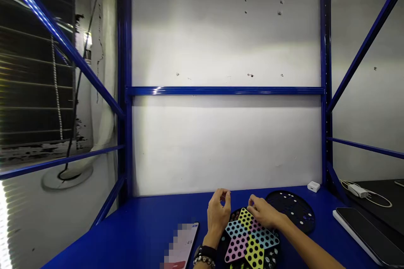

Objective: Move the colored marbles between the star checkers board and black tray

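A Chinese checkers board (237,247) with a yellow, pink and blue star full of black holes lies on the blue table, set in a round black base. My left hand (217,214) is raised at the board's upper left, thumb and fingertips pinched together. Whatever may be between them is too small to name. Over the star's upper right edge, my right hand (264,212) has its fingers bent and closed near the holes; their tips hide anything held. Small dark red pieces (235,215) show in the base beside the top point, and clear pieces (272,256) at lower right.
Behind my right hand lies a round black lid (292,210) with white dots. A phone (184,243) rests left of my left wrist. Farther right are a small white case (313,186), a dark-screened tablet (368,231) and a white charger (359,191). Blue rack posts (125,134) frame the table.
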The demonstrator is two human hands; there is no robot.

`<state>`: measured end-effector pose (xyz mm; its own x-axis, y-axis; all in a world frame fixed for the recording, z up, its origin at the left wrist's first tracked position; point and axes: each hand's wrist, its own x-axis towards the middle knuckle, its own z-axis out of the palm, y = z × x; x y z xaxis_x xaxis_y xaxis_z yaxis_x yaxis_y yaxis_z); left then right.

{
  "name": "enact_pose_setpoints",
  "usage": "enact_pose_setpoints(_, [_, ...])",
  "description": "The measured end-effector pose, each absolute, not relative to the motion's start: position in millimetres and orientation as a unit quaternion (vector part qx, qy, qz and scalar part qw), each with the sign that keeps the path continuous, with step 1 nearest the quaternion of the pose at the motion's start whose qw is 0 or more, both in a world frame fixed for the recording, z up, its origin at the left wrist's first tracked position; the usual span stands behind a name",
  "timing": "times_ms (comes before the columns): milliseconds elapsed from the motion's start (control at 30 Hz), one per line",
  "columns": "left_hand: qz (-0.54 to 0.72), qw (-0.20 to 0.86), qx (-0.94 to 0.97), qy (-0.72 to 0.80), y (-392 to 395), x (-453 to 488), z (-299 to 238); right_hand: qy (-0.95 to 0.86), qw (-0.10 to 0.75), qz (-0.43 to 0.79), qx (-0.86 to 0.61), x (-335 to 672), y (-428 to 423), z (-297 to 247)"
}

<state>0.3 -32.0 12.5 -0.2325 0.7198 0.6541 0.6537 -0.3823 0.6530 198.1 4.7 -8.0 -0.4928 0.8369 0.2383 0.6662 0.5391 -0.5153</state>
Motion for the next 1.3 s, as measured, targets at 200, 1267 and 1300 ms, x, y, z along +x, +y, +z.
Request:
enact_pose_setpoints(200, [0.627,0.014,0.560,0.541,-31.0,-21.8,17.9,-0.913,0.149,0.040,-0.378,119.1,-49.0,-2.1])
enact_pose_setpoints(1267, [0.642,-0.014,0.556,0.528,-36.4,-39.8,12.3,-0.894,0.171,-0.020,-0.414,62.5,-28.8,-50.6])
enact_pose_setpoints(1300, [0.640,-0.011,0.557,0.529,-36.5,-39.9,12.2,-0.894,0.168,-0.018,-0.415,62.2,-27.6,-52.6])
